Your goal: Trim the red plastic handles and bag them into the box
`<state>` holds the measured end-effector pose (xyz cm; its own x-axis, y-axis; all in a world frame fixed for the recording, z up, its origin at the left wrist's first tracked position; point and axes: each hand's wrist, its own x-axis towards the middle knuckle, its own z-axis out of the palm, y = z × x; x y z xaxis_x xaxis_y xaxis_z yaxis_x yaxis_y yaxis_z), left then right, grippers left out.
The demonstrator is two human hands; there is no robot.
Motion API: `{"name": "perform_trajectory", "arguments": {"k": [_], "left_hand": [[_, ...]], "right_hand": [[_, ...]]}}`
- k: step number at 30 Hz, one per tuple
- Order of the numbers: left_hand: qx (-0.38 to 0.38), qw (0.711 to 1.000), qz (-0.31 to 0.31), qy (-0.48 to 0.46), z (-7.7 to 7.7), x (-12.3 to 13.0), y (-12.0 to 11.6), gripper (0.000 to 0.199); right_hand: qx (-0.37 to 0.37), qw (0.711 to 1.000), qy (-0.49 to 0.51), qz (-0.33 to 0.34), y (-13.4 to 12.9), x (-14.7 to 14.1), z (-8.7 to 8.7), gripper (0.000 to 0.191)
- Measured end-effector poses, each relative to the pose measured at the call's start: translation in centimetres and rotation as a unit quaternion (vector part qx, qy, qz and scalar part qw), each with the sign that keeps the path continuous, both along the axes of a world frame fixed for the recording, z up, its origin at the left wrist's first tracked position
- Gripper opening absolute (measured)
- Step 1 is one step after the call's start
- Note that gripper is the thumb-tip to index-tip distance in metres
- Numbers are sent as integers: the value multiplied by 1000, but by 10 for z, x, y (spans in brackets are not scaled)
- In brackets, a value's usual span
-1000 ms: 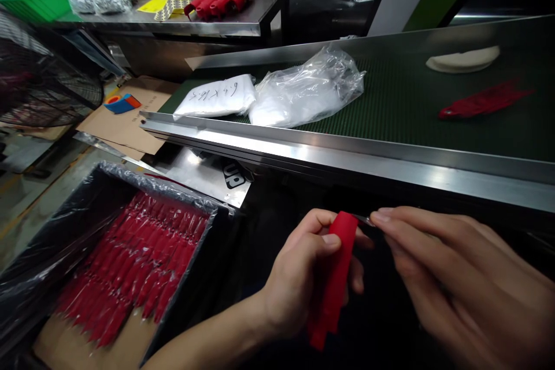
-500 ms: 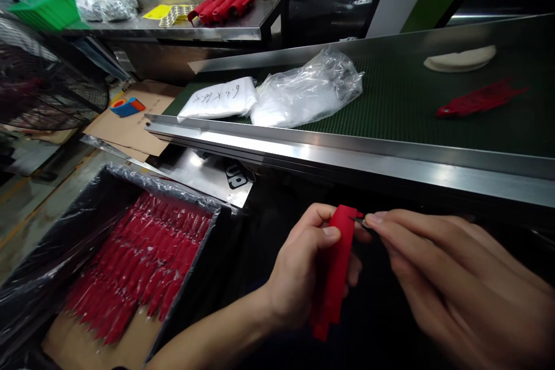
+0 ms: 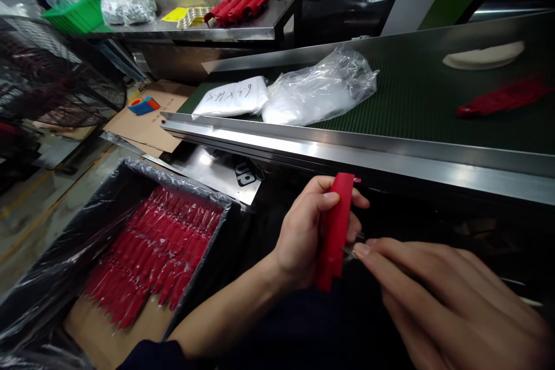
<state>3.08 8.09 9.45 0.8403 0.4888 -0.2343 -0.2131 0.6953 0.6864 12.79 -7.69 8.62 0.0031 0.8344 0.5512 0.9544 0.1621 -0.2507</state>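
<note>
The left hand [image 3: 299, 234] grips the long red piece [image 3: 339, 214] almost upright, and the right hand [image 3: 427, 292] pinches a thin tool [image 3: 348, 252] by its lower right edge.

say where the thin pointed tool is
In the head view, right of centre, the thin pointed tool is in the right hand, tip by the lower end of the red piece the left hand holds.
</note>
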Motion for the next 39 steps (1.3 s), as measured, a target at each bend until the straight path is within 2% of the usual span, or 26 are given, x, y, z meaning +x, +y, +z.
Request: {"name": "perform_trajectory", "arguments": {"k": [8, 14, 17, 23, 32, 36, 39], "left_hand": [[-12, 1000, -1, 21, 5, 4, 9, 12], [-2, 999, 33, 40, 6, 8, 13, 9], [0, 998, 35, 49, 5, 7, 12, 10], [2, 998, 13, 56, 3, 5, 5, 14], [-5, 998, 11, 65, 6, 6, 5, 16], [16, 996, -43, 80, 7, -1, -1, 23], [54, 990, -86, 95, 8, -10, -8, 30]], "right_hand": [[0, 1000, -5, 13, -2, -10, -5, 45], [32, 999, 2, 6, -10, 9, -5, 57], [34, 999, 18, -6, -12, 14, -6, 56], [-27, 999, 19, -10, -5, 2, -5, 49], [-8, 998, 59, -9, -6, -3, -5, 45], [58, 997, 43, -36, -3, 20, -4, 54], [68, 994, 31, -76, 4, 32, 3, 50]]}}
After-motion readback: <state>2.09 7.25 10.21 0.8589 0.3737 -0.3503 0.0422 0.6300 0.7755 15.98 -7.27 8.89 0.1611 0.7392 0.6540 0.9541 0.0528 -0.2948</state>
